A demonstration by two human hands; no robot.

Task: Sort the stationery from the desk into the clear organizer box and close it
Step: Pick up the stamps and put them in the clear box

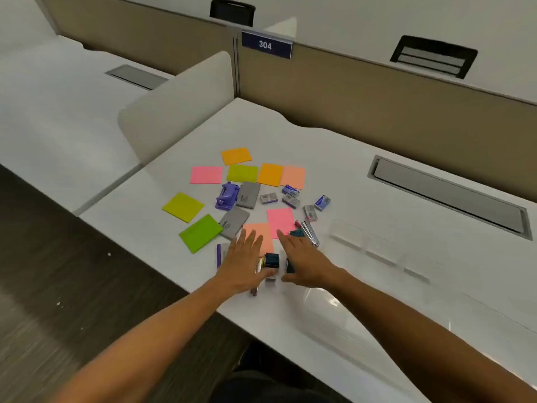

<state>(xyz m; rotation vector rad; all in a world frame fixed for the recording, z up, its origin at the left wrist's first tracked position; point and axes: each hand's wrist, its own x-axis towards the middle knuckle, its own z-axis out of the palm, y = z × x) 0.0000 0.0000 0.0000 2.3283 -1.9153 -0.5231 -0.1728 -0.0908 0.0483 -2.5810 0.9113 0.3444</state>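
Hands over the desk's (363, 175) near edge, your left hand (242, 261) spread flat, fingers splayed, your right hand (302, 258) spread likewise, dark clip (271, 260) between them, sticky notes (236, 155) toward mid-desk, clear organizer (374, 245) right of them, lid state unclear.

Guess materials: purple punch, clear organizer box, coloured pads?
Purple punch: looks like moulded plastic, slight sheen on rounded edges. Clear organizer box: transparent rigid plastic, the white desk shows through its walls; faint, so the finish is hard to judge. Coloured pads, e.g. pink pad: matte paper, flat, no glare.
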